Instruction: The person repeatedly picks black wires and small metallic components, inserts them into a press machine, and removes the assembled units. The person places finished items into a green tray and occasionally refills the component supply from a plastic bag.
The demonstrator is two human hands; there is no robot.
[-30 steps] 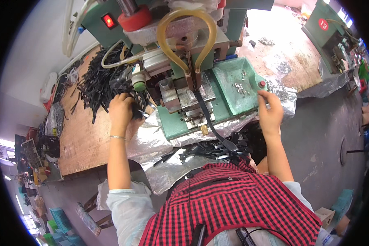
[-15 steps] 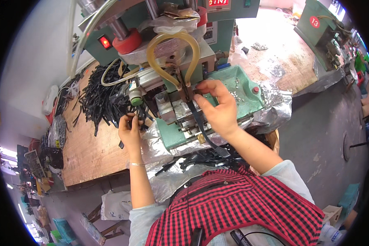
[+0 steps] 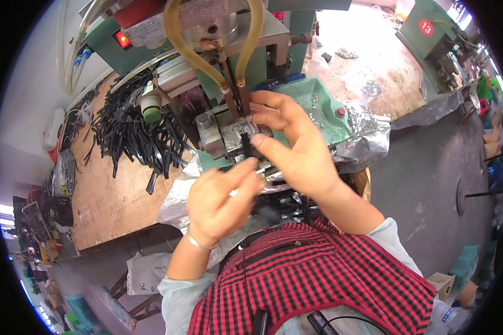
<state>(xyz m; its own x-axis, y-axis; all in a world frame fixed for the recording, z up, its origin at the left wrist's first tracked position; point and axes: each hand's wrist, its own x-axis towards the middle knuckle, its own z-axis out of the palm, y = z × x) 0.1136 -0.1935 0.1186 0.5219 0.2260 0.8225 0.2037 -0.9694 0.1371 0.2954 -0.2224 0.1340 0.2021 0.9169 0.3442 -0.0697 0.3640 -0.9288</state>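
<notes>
The fingers [image 3: 237, 180] of the left hand [image 3: 218, 204] are drawn together, thumb against forefinger, pinching the lower part of a black strip [image 3: 246, 146]; motion blur softens their outline. The strip is narrow, flat and matt, and it stands nearly upright between the two hands, its upper end over the metal fixture [image 3: 230, 135] just below a pair of brown clamp bars [image 3: 229, 97]. Where its lower end runs behind the left hand cannot be told.

To the right, the right hand [image 3: 304, 153] is spread in a wide C. Its forefinger reaches to the side of the clamp bars, while the thumb tip comes just beside the strip, leaving a broad gap between them; whether the thumb touches the strip is unclear.

At the far left, a heap of black strips [image 3: 140, 125] lies on a wooden table [image 3: 109, 201], with plain board between it and the front edge. Crumpled foil [image 3: 173, 206] borders the table near the left wrist. Around the strip room is tight: the fixture's block closes in on the left, the right palm on the other side. A green tray [image 3: 299, 92] sits behind the right hand, and past its foil-lined edge lies grey floor [image 3: 413, 184].
</notes>
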